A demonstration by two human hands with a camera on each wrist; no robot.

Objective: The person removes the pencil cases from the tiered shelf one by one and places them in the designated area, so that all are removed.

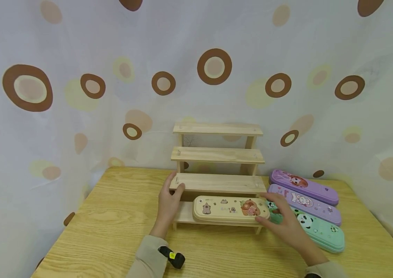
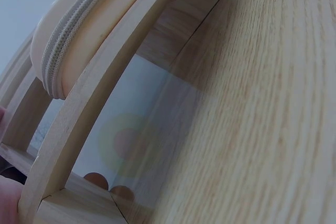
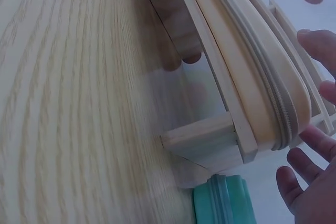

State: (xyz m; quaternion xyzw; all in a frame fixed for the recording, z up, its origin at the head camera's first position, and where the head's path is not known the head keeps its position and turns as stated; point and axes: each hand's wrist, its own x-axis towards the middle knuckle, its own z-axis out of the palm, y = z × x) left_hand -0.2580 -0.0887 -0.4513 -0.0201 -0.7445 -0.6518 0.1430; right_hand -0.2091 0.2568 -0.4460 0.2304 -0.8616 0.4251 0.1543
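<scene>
A cream pencil case (image 1: 231, 210) with animal stickers and a zipped side lies on the lowest tier of a stepped wooden shelf (image 1: 218, 155). My right hand (image 1: 283, 222) is at the case's right end, thumb and fingers spread around it; the right wrist view shows the fingers loosely bent, fingertips close to the end. My left hand (image 1: 169, 202) holds the shelf's left side at the second tier, thumb at the front edge of the board. In the left wrist view only bits of that hand (image 2: 8, 200) show at the left edge.
Right of the shelf lie a purple case (image 1: 304, 187), a lilac case (image 1: 305, 204) and a mint-green panda case (image 1: 321, 231), partly behind my right hand. The wooden table (image 1: 113, 231) ends at a curtain (image 1: 196, 34) with ring patterns. A black strap device sits on my left sleeve (image 1: 151, 251).
</scene>
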